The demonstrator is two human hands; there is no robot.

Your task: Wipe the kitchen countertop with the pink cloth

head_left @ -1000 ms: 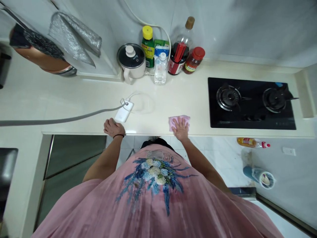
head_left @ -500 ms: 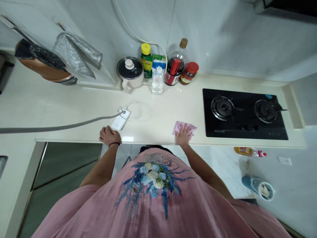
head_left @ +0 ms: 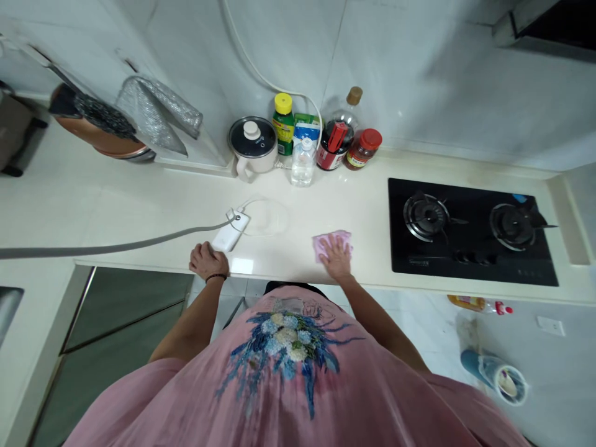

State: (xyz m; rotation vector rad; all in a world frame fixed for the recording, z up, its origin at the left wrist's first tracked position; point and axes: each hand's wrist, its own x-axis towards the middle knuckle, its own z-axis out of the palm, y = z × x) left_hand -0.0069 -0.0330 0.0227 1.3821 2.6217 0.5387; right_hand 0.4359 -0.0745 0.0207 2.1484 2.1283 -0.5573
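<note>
My right hand (head_left: 336, 259) lies flat with fingers spread on a pink cloth (head_left: 326, 242), pressing it onto the cream countertop (head_left: 139, 211) near the front edge. My left hand (head_left: 208, 261) rests curled on the counter's front edge, its fingers closed with nothing visible in them. It sits just in front of a white power bank (head_left: 227, 235) with a white cable looped beside it.
A black two-burner gas hob (head_left: 470, 234) lies to the right. At the back wall stand a small lidded pot (head_left: 252, 144), several bottles and jars (head_left: 326, 136), a pan (head_left: 105, 133) and foil sheet. A grey hose (head_left: 107, 246) crosses the counter. Bottles lie on the floor.
My right hand slid the pink cloth right toward the hob, then back left. The left hand stayed on the counter edge. The view tilted slightly.
</note>
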